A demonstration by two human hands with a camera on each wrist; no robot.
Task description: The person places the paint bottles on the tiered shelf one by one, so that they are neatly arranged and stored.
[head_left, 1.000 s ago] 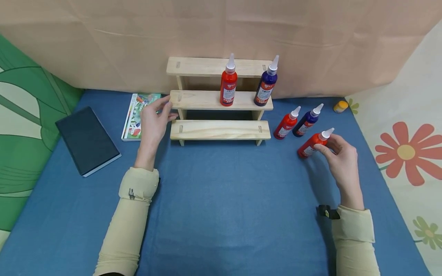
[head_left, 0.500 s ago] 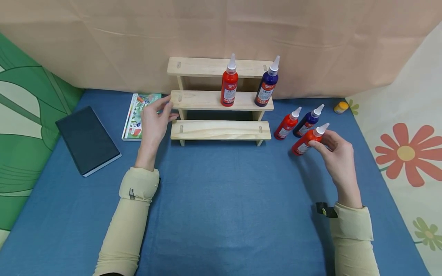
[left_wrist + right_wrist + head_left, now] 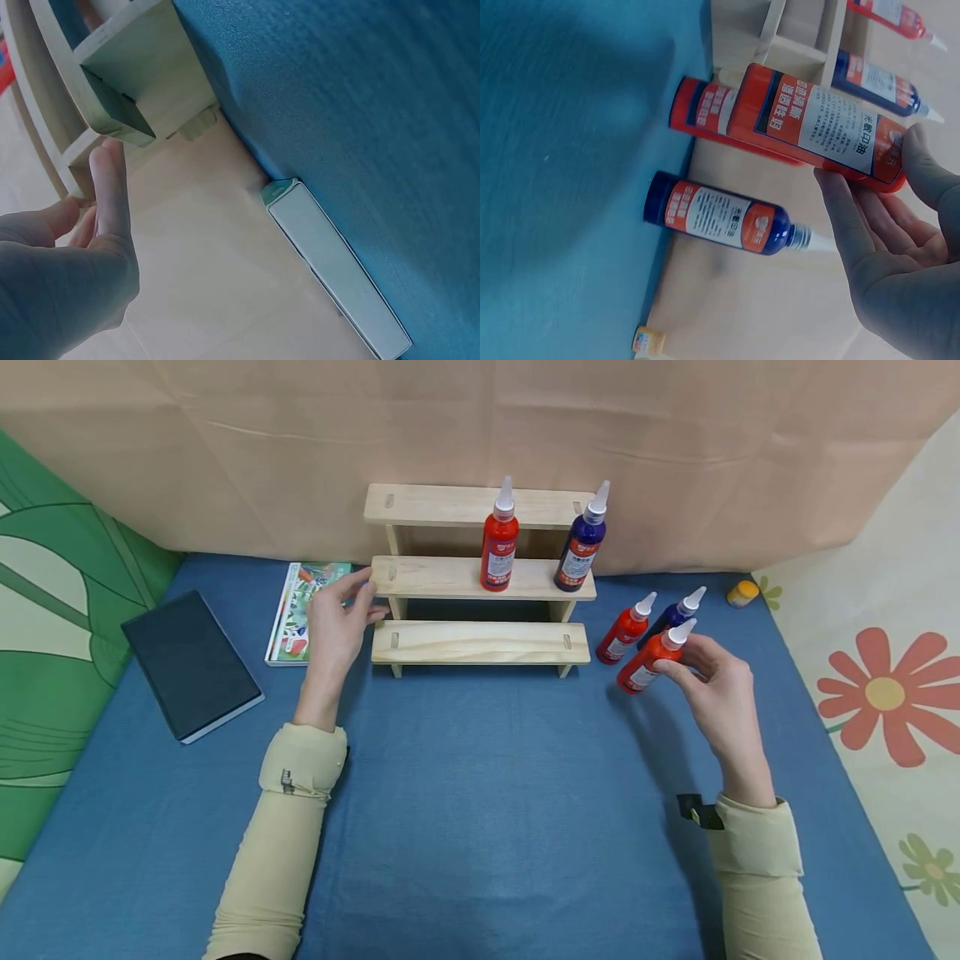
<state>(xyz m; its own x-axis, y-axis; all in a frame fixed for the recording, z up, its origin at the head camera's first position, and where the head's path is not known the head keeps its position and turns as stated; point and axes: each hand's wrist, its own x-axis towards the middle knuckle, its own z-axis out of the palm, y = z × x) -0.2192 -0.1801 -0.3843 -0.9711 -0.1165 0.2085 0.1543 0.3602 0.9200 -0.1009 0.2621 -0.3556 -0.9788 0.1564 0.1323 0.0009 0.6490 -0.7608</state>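
Note:
A red stamp ink bottle (image 3: 647,667) with a white nozzle is tilted in my right hand (image 3: 716,697), which pinches its upper part between thumb and fingers. In the right wrist view this bottle (image 3: 817,124) hangs off the cloth and partly covers another red ink bottle (image 3: 694,109). A blue ink bottle (image 3: 720,217) stands beside them. My left hand (image 3: 335,622) touches the left end of a three-step wooden shelf (image 3: 480,643) with its fingertips. A red bottle (image 3: 498,552) and a blue bottle (image 3: 579,553) stand upright on the middle step.
A dark notebook (image 3: 191,664) and a colourful booklet (image 3: 296,618) lie at the left on the blue cloth (image 3: 480,827). A small yellow-capped jar (image 3: 742,593) is at the far right. Behind the shelf hangs a beige sheet (image 3: 300,452).
My right hand has carried the red ink bottle leftward and slightly away from me, towards the shelf; it now overlaps the standing blue bottle. My left hand stays at the shelf's end.

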